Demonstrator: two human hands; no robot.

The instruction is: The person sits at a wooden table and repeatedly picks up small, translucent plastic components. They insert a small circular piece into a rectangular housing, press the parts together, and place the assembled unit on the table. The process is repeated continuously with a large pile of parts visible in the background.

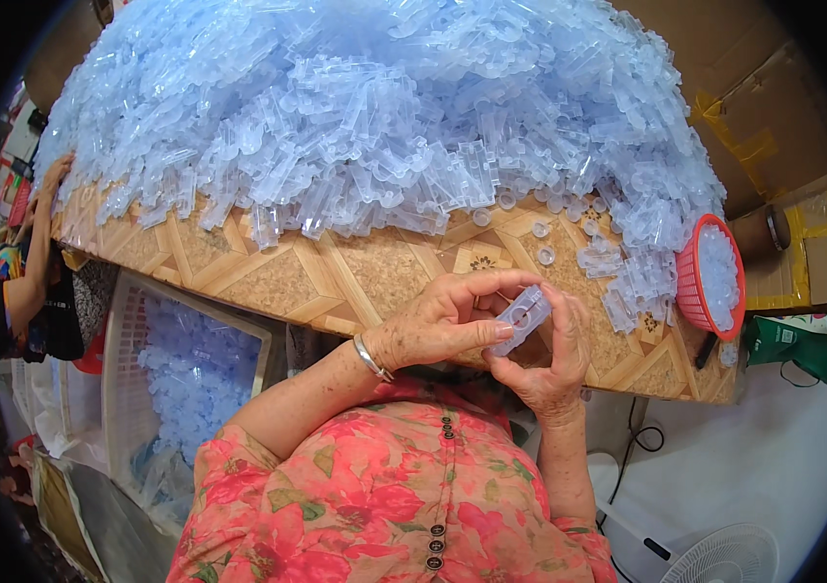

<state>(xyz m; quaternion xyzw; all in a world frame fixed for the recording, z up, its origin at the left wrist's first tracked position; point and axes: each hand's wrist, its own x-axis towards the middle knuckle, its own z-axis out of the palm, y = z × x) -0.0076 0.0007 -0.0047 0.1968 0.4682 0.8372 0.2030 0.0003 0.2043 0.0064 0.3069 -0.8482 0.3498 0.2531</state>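
Note:
Between my two hands, over the table's near edge, is a small clear plastic piece, long and with round openings. My left hand pinches it from the left, thumb on its near side. My right hand grips its other side between thumb and fingers. Beyond them, a great heap of clear bluish plastic pieces covers most of the table. A few small round clear caps lie loose just past my fingers. More flat pieces are spread to the right of my right hand.
A red basket of small clear parts sits at the table's right edge. At the left, a white crate holds more parts. Another person reaches to the heap at far left. A white fan and black cable are lower right.

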